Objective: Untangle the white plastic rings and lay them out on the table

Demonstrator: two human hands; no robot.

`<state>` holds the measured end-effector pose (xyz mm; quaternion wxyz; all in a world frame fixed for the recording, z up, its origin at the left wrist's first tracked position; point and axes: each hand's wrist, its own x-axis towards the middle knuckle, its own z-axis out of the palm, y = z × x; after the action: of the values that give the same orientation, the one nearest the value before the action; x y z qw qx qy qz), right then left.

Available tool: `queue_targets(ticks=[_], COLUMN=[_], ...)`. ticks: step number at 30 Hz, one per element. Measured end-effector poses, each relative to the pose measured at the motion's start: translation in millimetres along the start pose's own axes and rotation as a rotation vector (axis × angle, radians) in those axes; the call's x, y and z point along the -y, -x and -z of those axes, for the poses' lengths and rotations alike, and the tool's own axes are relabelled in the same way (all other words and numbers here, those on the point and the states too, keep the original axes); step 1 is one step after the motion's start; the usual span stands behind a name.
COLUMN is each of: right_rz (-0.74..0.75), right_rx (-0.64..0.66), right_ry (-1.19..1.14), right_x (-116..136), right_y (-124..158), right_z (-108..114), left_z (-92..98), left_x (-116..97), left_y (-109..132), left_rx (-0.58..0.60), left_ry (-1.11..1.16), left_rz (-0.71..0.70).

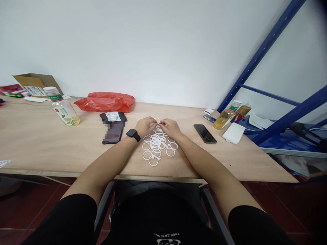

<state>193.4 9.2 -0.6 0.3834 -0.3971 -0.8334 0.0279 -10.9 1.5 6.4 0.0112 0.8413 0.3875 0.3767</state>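
My left hand (146, 126), with a black watch (133, 134) on its wrist, and my right hand (170, 127) meet over the table. Between their pinched fingertips is a white plastic ring (157, 119), which both hands grip; the fingers partly cover it. Just below the hands lies a loose pile of similar white rings (156, 144), many overlapping, each thin with a small tab or knob. A few rings (170, 151) lie at the pile's right side, by my right forearm. One ring (153, 161) is nearest the table's front edge.
Left of the pile are a dark phone-like object (112, 132), a black packet (113, 116), a red plastic bag (107, 102), a drink bottle (62, 107) and a cardboard box (38, 81). To the right lie a phone (205, 133), a white case (233, 133) and a tipped bottle (226, 117).
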Motion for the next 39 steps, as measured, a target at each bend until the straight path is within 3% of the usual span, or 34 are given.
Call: queue_targets(ticks=[9,19,24,39], right_rz=[0.068,0.130,0.140,0.111], right_rx=[-0.040,-0.031,0.000,0.029], right_ry=[0.007,0.011,0.026,0.050], right_x=[5.0,5.0,5.2,6.0], right_y=[1.5,1.8,2.1,0.9], right_z=[0.6,1.9,3.3,3.9], left_z=[1.8,-3.8,-4.9,-5.1], left_x=[-7.4,-1.1,-0.2,0.1], left_y=[-0.2,1.7,0.8,-0.3], left_rx=[0.092,0.000,0.036,0.015], left_ry=[-0.026,0.106,0.097,0.095], left_rz=[0.034,0.144,0.077,0.063])
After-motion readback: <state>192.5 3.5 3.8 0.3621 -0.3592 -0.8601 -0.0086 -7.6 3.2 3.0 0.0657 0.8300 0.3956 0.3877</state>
